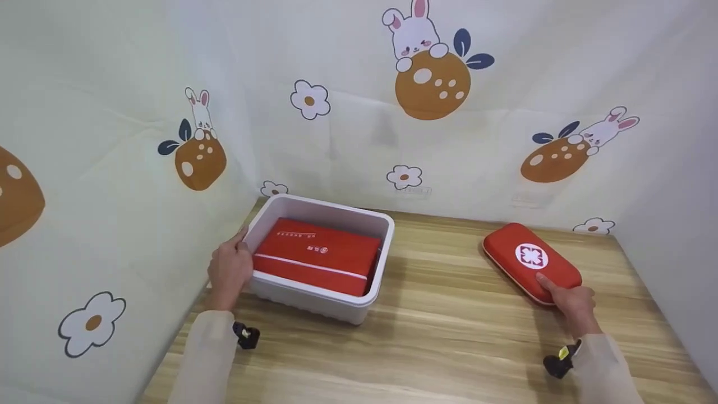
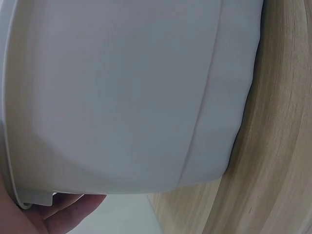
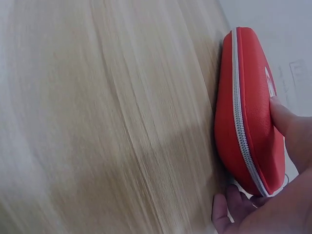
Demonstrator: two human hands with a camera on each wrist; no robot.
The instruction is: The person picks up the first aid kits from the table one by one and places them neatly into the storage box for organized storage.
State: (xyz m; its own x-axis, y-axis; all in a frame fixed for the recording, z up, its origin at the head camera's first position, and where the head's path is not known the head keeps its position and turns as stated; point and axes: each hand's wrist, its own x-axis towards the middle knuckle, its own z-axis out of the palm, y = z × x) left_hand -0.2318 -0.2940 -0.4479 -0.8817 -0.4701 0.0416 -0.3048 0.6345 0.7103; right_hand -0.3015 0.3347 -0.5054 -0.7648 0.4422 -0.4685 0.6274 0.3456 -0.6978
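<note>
A light grey plastic bin (image 1: 314, 306) stands at the left of the table, with a red fabric pouch (image 1: 320, 252) with white lettering and a white stripe lying inside it. My left hand (image 1: 231, 266) grips the bin's left rim; in the left wrist view its fingers (image 2: 73, 214) curl under the rim. On the right, a red zippered first-aid case (image 1: 519, 241) bears a white round emblem. My right hand (image 1: 575, 306) holds the case's near end, thumb on top and the other fingers (image 3: 239, 204) beneath, as the right wrist view shows.
The wood-grain table (image 1: 437, 314) runs up to a pale cloth backdrop (image 1: 348, 140) printed with rabbits, oranges and flowers, which encloses the back and both sides. A small black device is strapped at each wrist.
</note>
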